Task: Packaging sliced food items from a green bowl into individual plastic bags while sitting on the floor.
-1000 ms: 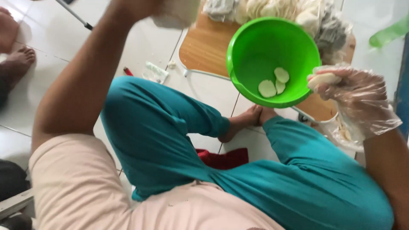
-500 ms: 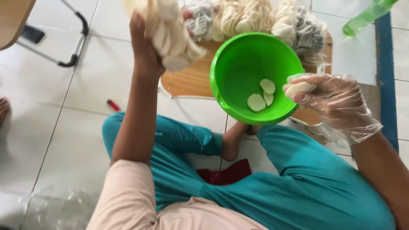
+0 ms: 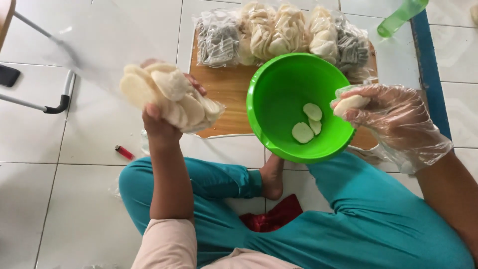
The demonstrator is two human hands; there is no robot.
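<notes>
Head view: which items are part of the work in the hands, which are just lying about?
In use:
- left hand holding a clear bag of white crackers
- right hand, in a plastic glove, holding one cracker
- green bowl with three crackers

Lying about:
- red lighter
- green bottle
- filled bags on wooden board
- red cloth

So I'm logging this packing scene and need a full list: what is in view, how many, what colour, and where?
bowl: one, green, centre, on the board's front edge
loose crackers: three, pale, inside bowl
clear bag of crackers: one, pale, in left hand
packed bags: about five, white and grey, far end of board
board: one, wooden, on floor
lighter: one, red, floor left
bottle: one, green, top right
left hand: bare
right hand: clear glove, pinching one cracker
</notes>
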